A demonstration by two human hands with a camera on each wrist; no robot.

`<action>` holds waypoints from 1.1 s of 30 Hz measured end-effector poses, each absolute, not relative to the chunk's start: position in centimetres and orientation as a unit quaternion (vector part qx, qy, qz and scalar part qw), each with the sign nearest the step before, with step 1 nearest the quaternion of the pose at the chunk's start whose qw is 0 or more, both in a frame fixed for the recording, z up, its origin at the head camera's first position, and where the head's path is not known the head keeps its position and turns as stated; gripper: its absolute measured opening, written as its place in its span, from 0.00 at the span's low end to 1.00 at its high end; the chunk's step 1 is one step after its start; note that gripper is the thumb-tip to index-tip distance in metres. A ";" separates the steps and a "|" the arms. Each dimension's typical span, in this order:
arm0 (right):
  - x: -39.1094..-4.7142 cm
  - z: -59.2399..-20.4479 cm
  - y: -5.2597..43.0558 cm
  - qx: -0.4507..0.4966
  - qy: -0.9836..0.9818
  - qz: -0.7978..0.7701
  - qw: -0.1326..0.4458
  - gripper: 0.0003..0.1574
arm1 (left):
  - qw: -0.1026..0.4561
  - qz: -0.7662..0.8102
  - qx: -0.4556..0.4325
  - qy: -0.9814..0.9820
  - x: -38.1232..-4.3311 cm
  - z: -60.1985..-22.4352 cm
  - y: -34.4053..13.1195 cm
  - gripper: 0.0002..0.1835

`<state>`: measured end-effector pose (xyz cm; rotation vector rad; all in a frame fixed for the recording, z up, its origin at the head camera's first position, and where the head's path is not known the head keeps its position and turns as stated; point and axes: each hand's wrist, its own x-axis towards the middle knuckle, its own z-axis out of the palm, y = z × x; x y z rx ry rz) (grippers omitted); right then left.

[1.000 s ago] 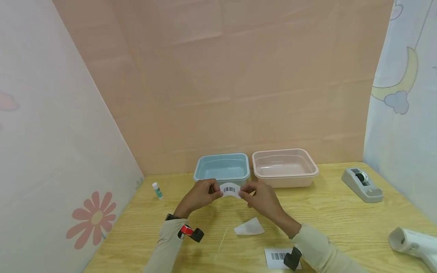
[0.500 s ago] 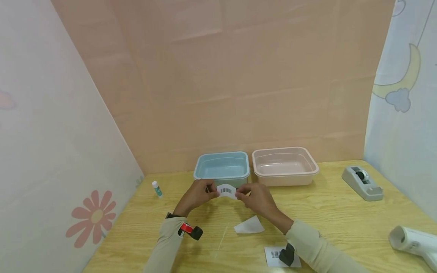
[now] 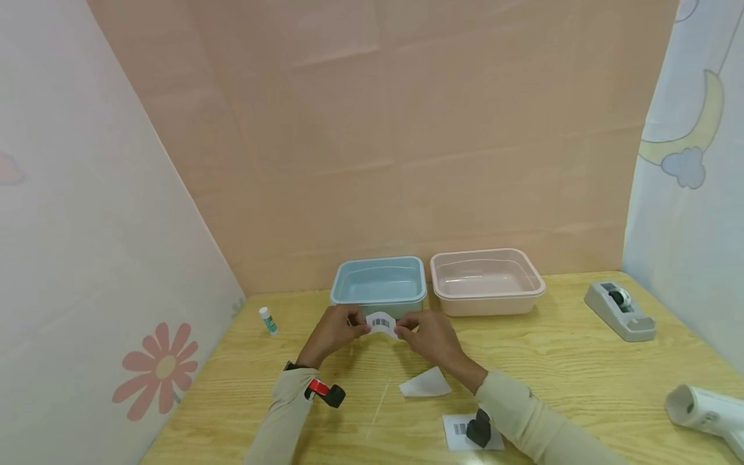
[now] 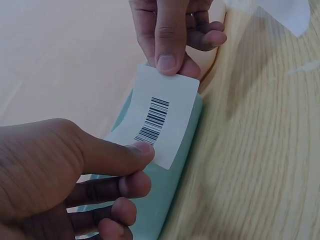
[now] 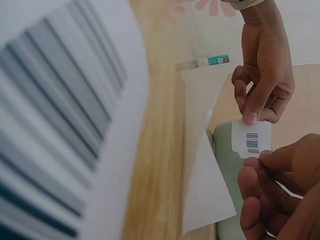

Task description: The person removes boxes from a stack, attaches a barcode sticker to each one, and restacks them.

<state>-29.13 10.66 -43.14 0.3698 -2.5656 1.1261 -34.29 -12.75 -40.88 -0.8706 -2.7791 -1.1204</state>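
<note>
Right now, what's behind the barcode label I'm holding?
In the head view, the blue tub: its rim and inside show, but the label covers part of its front wall, which can't be seen.

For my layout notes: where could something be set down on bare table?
Bare table lies between the pink bin, tape dispenser, white device and right sleeve; another patch lies between the glue stick and left sleeve. The middle is crowded: left hand and right hand pinch a barcode label by the blue bin, white paper and barcode card nearer.
</note>
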 end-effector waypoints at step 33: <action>-31.2 -44.3 9.6 0.099 -0.904 0.386 0.156 0.03 | 0.049 -0.360 -0.215 -0.907 -35.4 -43.2 -12.6 0.06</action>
